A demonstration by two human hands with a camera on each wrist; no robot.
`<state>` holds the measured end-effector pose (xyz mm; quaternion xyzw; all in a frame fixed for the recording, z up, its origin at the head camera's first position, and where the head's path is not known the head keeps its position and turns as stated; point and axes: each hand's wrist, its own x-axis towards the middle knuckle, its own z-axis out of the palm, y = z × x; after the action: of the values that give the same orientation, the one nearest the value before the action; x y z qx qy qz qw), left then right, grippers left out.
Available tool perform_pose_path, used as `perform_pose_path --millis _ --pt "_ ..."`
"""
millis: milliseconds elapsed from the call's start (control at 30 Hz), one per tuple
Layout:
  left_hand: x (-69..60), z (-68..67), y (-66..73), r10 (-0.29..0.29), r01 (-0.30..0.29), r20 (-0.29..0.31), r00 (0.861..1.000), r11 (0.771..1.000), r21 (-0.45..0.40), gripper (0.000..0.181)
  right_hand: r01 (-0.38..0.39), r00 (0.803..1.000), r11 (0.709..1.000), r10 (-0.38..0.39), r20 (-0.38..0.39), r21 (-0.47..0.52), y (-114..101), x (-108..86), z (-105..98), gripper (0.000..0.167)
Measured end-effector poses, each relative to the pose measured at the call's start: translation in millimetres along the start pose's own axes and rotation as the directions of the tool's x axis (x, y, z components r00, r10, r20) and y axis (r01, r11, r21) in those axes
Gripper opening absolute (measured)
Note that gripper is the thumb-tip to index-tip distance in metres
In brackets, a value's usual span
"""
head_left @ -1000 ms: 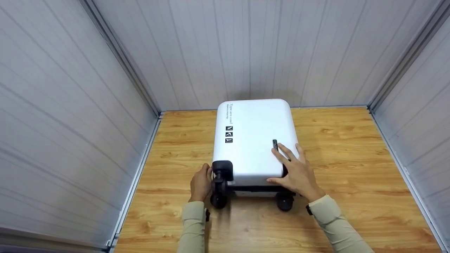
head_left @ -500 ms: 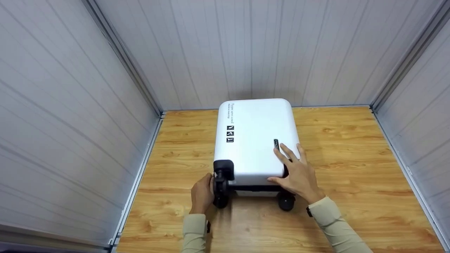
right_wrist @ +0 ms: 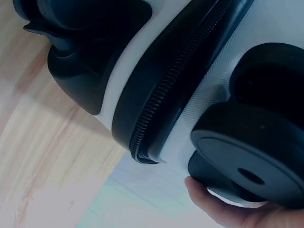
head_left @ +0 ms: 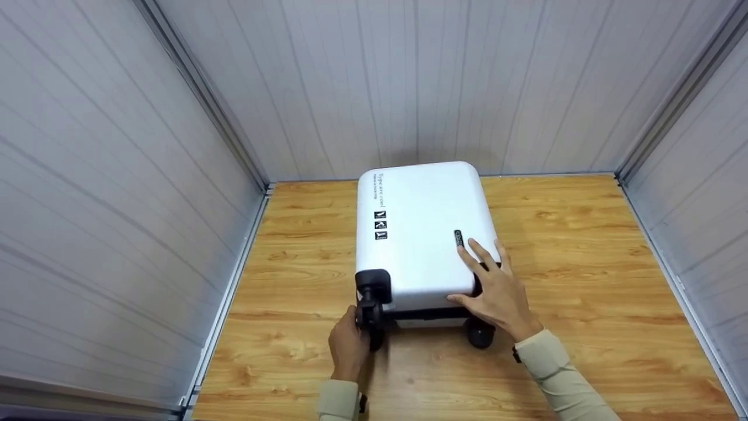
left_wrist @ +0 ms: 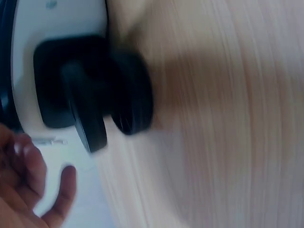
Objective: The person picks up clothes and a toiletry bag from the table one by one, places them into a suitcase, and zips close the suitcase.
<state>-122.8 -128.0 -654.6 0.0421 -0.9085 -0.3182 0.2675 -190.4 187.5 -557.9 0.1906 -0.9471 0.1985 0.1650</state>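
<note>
A white hard-shell suitcase [head_left: 423, 210] lies flat on the floor, its black caster wheels [head_left: 480, 333] towards me. My right hand [head_left: 501, 295] rests with spread fingers on its near right corner, thumb along the bottom edge. At the near left corner, my left hand [head_left: 349, 348] is beside the caster wheel [head_left: 369, 313], which partly hides its fingertips. The left wrist view shows loosely bent fingers [left_wrist: 35, 166] apart from the blurred wheel [left_wrist: 135, 90], with nothing held. A black zipper [right_wrist: 164, 90] runs between the shell halves in the right wrist view.
Wood-patterned floor [head_left: 578, 263] surrounds the suitcase. Pale panelled walls stand at the left [head_left: 117, 175], back [head_left: 385, 82] and right [head_left: 701, 152]. The suitcase's far end is close to the back wall.
My left hand has slid back towards me along the suitcase's left side to the near wheel. The suitcase has turned very slightly, while my right hand keeps its place on the corner.
</note>
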Motion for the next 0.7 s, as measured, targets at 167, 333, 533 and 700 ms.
perform_pose_path --millis 167,333,533,700 --pt "-0.7 8.2 11.1 -0.098 0.098 -0.029 0.995 0.995 0.005 0.021 -0.035 0.998 0.999 0.036 -0.041 0.018 -6 -7.1 5 0.098" --pt "15.6 15.7 8.8 -0.211 0.212 -0.015 0.977 0.976 0.043 0.025 -0.120 0.989 0.993 0.120 -0.085 -0.001 -21 -9.6 12 0.097" --pt "52.4 26.7 -9.4 -0.287 0.287 -0.024 0.958 0.958 -0.001 0.031 -0.227 0.969 0.971 0.233 -0.079 0.081 -46 -7.4 24 0.094" --pt "80.7 32.5 -24.9 -0.354 0.354 0.006 0.935 0.935 -0.035 0.046 -0.266 0.958 0.940 0.283 -0.053 0.215 -67 -10.4 31 0.089"
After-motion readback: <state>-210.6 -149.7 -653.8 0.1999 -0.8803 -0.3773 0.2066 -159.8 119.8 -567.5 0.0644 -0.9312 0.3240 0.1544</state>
